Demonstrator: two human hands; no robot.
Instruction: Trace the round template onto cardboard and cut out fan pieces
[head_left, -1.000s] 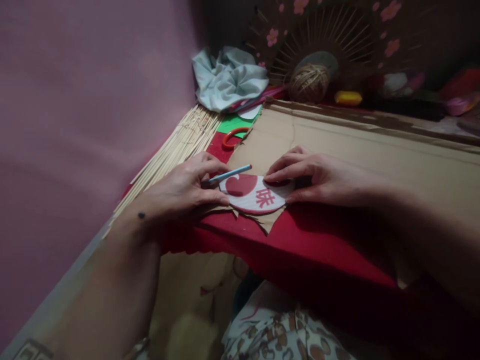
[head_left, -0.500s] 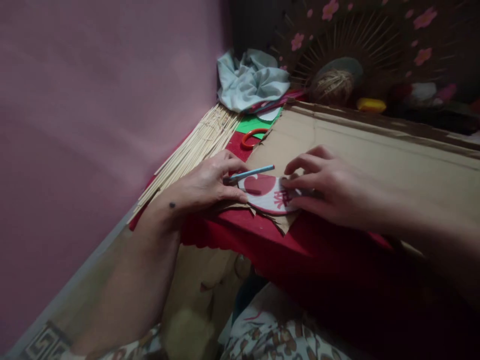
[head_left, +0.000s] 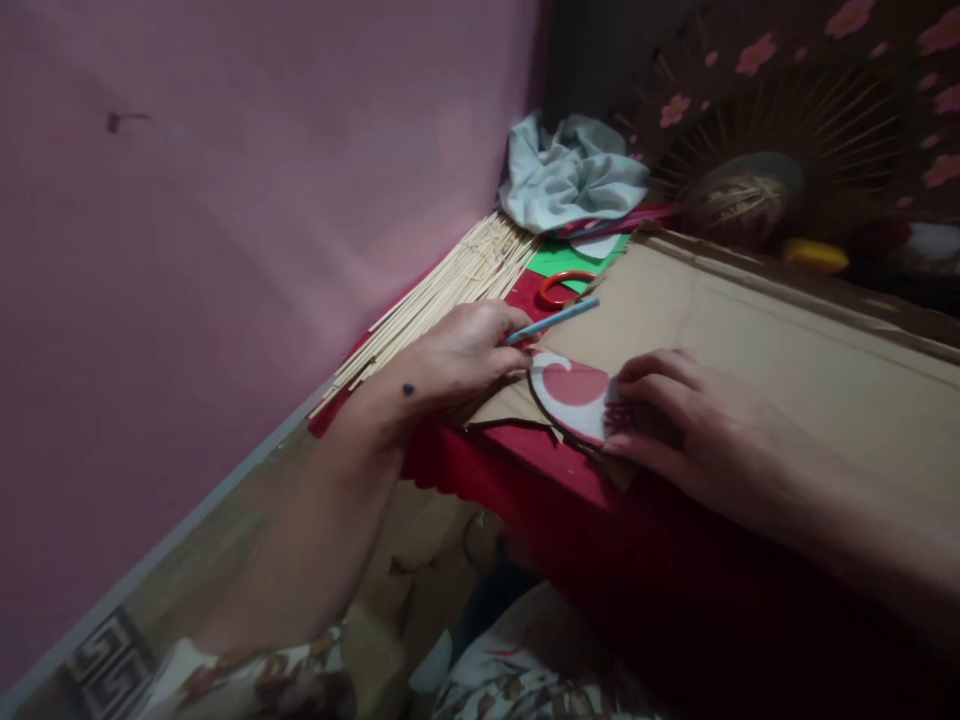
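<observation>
A thin blue pencil sticks out of my left hand, held between thumb and fingers and slanting up to the right. Just right of that hand lies a white and red rounded cutout with dark red lettering. My right hand is closed over the cutout's right end, thumb at the near edge and fingers on top, hiding part of the lettering. Beneath the cutout is a brown cardboard piece with an uneven cut edge, near the front of the red-covered table.
Thin wooden sticks lie along the pink wall. Behind my hands are an orange ring, green sheet, crumpled pale cloth and large cardboard sheet. A flowered fan stands behind.
The view has turned left, so things sit further right. My left hand, with the pencil, has come away from the cutout's left end. My right fingers have closed further over its right end.
</observation>
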